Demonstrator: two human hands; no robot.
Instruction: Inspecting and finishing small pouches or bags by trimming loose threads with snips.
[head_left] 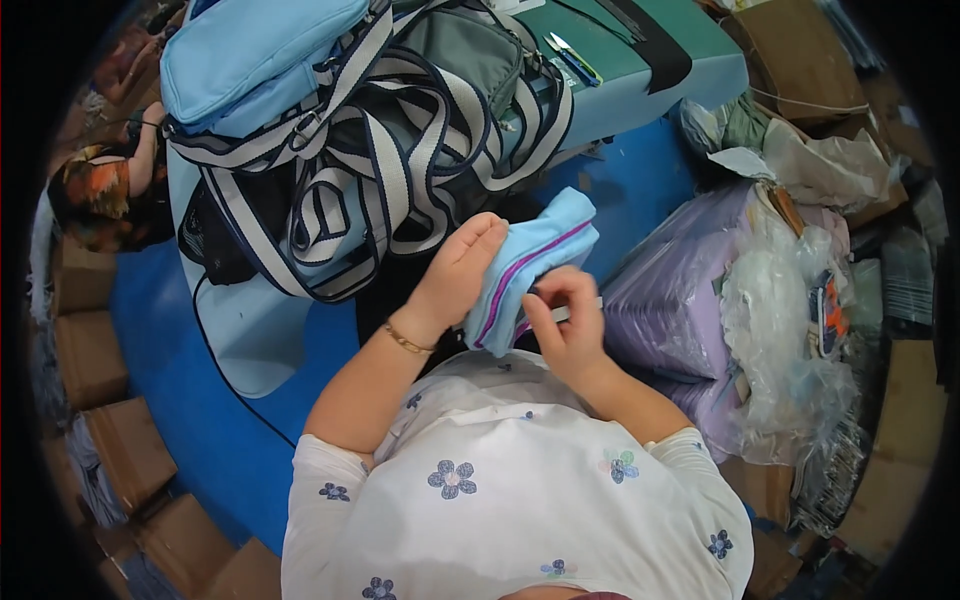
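Right of the left hand [458, 272] gripping it, a purple-trimmed blue pouch [535, 250] slants away rightward; right hand [572, 318] curls beside it, hold unclear tbh.

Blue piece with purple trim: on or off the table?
Off: the left hand holds the blue piece near the shirt, the right hand at it, the table beyond.

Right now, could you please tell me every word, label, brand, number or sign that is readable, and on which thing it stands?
No text can be read here.
Light blue fabric piece in the left hand: no letters visible.
White strip at the right hand: too small to tell.
Orange-and-dark item beside clear plastic: too blurred.
Cardboard boxes: any marking too blurred.
White top: flowers, no letters.
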